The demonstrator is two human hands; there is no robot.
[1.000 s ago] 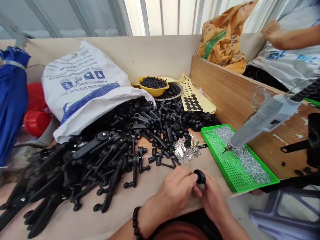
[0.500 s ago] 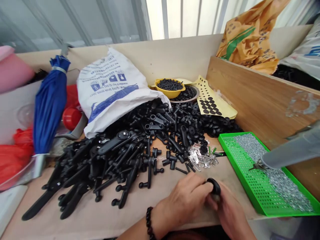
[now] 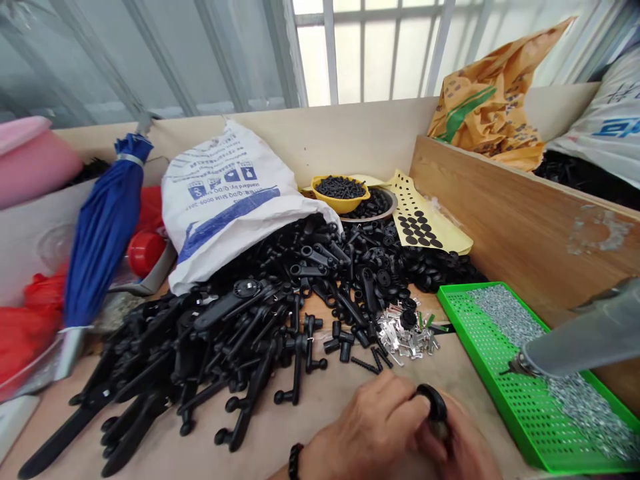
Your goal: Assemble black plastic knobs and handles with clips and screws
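Near the front edge of the table, my left hand is closed, thumb and fingers pinching a curved black plastic part. Against the other side of that part my right hand is closed too, its fingertips partly hidden behind the part and the left hand. The part's rounded rim faces up; its lower portion is covered by my fingers. Just beyond my hands lie a small heap of silvery metal clips, several ribbed black pins and short black tubular pieces.
A large pile of black plastic crank-like parts spreads left from a white sack. On the right, a green perforated tray holds small metal pieces, with a grey powered driver above it. Behind stand a yellow bowl and sticker sheets.
The camera view has tilted up a little, so the table and hands appear lower. Both hands still hold the black part, which has turned slightly between the fingers.
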